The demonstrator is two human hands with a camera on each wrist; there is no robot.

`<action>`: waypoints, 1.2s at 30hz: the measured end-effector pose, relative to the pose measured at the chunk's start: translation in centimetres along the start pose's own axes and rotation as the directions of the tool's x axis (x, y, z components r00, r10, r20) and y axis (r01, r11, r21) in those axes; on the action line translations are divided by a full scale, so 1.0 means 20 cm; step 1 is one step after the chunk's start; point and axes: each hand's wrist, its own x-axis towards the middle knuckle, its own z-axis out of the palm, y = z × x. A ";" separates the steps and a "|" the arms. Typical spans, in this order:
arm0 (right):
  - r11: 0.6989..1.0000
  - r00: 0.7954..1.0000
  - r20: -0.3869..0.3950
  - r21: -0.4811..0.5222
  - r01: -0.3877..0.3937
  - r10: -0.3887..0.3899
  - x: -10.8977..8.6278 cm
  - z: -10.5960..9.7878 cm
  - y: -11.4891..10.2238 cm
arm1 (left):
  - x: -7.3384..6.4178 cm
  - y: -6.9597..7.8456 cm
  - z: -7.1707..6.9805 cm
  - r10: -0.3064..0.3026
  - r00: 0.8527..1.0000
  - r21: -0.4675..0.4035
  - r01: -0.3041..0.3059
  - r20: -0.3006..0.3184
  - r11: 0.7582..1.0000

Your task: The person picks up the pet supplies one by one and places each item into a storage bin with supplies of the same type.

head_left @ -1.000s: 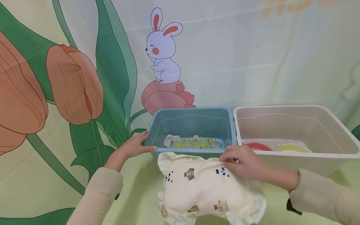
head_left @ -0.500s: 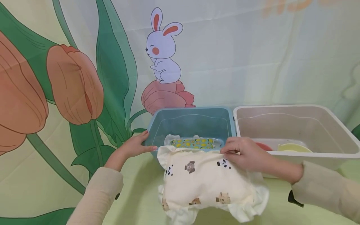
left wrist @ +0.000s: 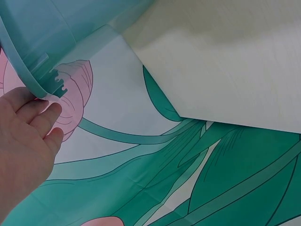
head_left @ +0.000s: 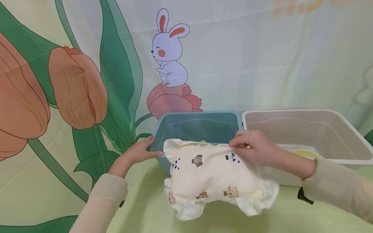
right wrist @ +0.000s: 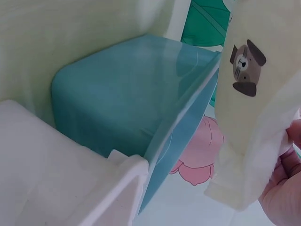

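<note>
A small cream pillow with a pale ruffled edge and printed animals hangs in front of the blue bin, overlapping its front rim in the head view. My right hand pinches the pillow's upper edge near the right corner; in the right wrist view the fingers are bunched at the cloth. With thumb and fingers, my left hand grips the left front corner of the bin's rim. Most of the bin's floor is hidden behind the pillow. The left wrist view shows the fingers bent at the rim.
A beige bin stands against the right side of the blue one, with a yellow round item inside. Both stand on a light green surface. Behind them hangs a cloth printed with tulips and a rabbit.
My right hand has raised the pillow and brought it forward over the blue bin's front rim, covering the yellow-patterned item inside. The left hand has stayed at the bin's corner.
</note>
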 end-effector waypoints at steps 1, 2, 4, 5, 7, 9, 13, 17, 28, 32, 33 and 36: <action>1.000 1.000 0.000 -0.004 0.000 0.000 0.00 0.00 0.00 | 0.00 0.00 0.00 0.001 1.000 -0.001 -0.001 -0.001 1.000; 1.000 1.000 0.002 -0.006 -0.006 0.006 0.01 -0.01 0.00 | 0.00 0.00 0.00 0.002 1.000 -0.002 -0.002 -0.001 1.000; 1.000 1.000 0.010 -0.015 -0.025 0.025 0.02 -0.02 0.00 | 0.00 0.00 0.00 0.001 1.000 -0.008 -0.001 -0.001 1.000; 0.999 0.999 0.016 -0.018 -0.039 0.039 0.02 -0.02 0.00 | 0.00 -0.01 0.00 0.000 1.000 -0.010 0.000 0.000 1.000; 0.997 0.996 0.034 -0.018 -0.080 0.080 0.03 -0.03 0.00 | 0.00 -0.01 0.00 -0.002 1.000 -0.015 0.002 -0.001 1.000; 0.992 0.991 0.049 -0.023 -0.121 0.122 0.05 -0.04 0.01 | 0.00 -0.01 0.00 -0.004 1.000 -0.015 0.004 -0.002 1.000; 0.984 0.982 0.062 -0.027 -0.177 0.178 0.07 -0.06 0.02 | 0.00 -0.01 0.00 -0.005 1.000 -0.014 0.005 -0.008 1.000; 0.981 0.979 0.066 -0.033 -0.193 0.195 0.10 -0.07 0.03 | 0.00 0.00 0.00 -0.005 1.000 -0.022 0.004 -0.010 1.000; 0.976 0.973 0.075 -0.044 -0.215 0.218 0.16 -0.08 0.05 | 0.00 0.00 0.00 -0.001 1.000 -0.020 0.001 -0.017 1.000; 0.963 0.959 0.091 -0.041 -0.265 0.268 0.19 -0.08 0.09 | 0.00 0.00 0.00 -0.008 1.000 -0.020 0.008 -0.015 1.000; 0.961 0.956 0.096 -0.040 -0.274 0.277 0.19 -0.08 0.09 | 0.00 0.00 0.00 -0.011 1.000 -0.020 0.011 -0.014 1.000; 0.958 0.953 0.100 -0.036 -0.285 0.287 0.20 -0.08 0.12 | 0.00 0.00 0.00 -0.014 1.000 -0.022 0.013 -0.012 1.000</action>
